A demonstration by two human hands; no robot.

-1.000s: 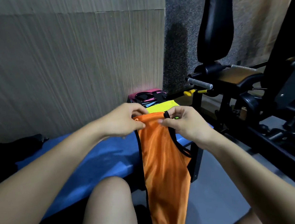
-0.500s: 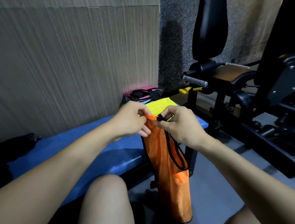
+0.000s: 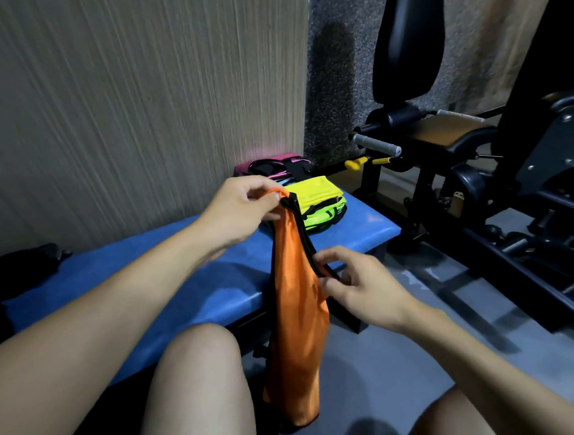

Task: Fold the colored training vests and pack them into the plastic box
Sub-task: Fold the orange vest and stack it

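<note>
Orange training vest (image 3: 295, 323) held up at the near edge of a blue padded bench (image 3: 167, 281).
Left hand (image 3: 240, 210) pinches the vest's top between thumb and fingers; right hand (image 3: 360, 288) pinches its black trim lower down, so the fabric hangs bunched toward the grey floor. Folded yellow and green vests (image 3: 322, 202) lie stacked on the bench's far end, with pink and black ones (image 3: 271, 167) behind, against the wall.

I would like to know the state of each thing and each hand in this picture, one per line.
orange vest: hanging lengthwise, not yet folded flat
left hand: pinches the vest's top
right hand: pinches the vest's black trim lower down
yellow vests: folded, stacked on the bench
blue bench: carries the stack
</note>
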